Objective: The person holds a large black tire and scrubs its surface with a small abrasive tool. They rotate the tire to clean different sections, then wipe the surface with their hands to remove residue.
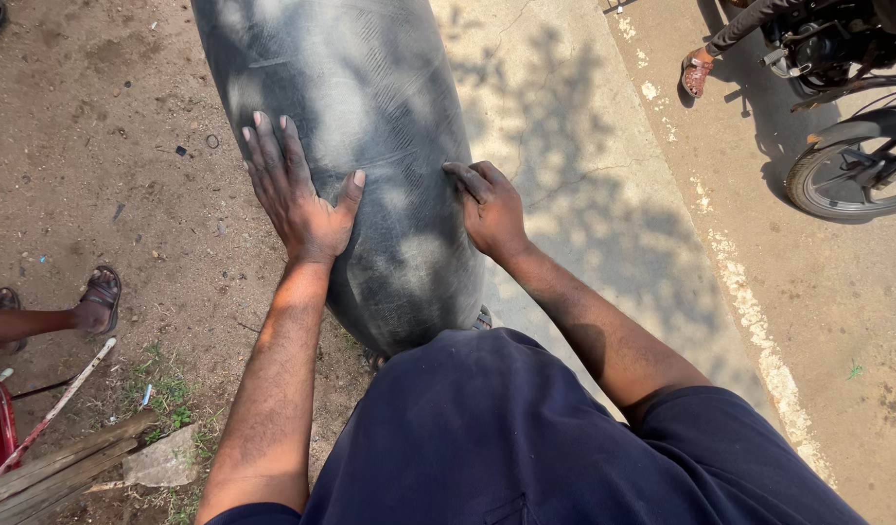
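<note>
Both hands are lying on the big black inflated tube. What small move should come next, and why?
Probably slide the right hand lower down the black tube, keeping the left hand flat. The left palm presses the tube's left flank with fingers spread, while the right touches it only at the edge, so the hold looks uneven.

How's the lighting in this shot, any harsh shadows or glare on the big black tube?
Head view: hard sunlight, with dappled leaf shadows on the concrete strip and soft sheen patches on the inflated black inner tube; left hand and right hand are sharp; the motorcycle wheel at the edge bends slightly from wide-angle distortion.
</note>
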Available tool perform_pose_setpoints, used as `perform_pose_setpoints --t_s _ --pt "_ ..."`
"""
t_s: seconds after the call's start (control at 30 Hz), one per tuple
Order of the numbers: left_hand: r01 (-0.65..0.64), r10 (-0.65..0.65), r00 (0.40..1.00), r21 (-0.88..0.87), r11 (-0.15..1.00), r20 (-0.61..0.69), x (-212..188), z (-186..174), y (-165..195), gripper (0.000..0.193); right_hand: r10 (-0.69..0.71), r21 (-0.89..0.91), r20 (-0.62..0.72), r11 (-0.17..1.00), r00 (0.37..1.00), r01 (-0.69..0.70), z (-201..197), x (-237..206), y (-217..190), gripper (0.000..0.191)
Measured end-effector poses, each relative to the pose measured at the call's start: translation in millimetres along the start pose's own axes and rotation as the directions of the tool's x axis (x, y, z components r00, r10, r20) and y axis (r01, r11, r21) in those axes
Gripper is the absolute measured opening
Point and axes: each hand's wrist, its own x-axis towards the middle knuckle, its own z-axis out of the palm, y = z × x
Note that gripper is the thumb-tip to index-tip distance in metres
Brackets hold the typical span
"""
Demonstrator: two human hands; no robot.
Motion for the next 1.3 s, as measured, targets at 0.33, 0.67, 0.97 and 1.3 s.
perform_pose_setpoints --t_s 0.33,0.67,0.97,1.3 --pt "0.006 -0.006 1.000 -0.001 1.000 -0.001 1.3 2.4 0.9 0.108 0.046 0.055 0.033 0.997 0.998 -0.048 2.2 -0.2 5.4 0.029" --pt "-0.003 0.004 1.000 -0.041 0.999 0.002 8.2 -0.4 4.7 0.108 0.126 0.085 0.076 0.988 0.989 -0.132 -5.4 4.2 -5.0 0.028" --pt "-0.030 0.030 0.999 -0.043 0.999 -0.013 12.5 0.8 7.5 0.107 -0.056 0.010 0.008 0.998 0.998 0.056 -9.2 2.6 -2.8 0.030" --pt "-0.031 0.031 1.000 -0.006 1.000 -0.005 12.9 2.9 10.8 0.107 -0.242 -0.203 0.070 0.946 0.968 0.251 -4.2 8.5 -10.9 0.040"
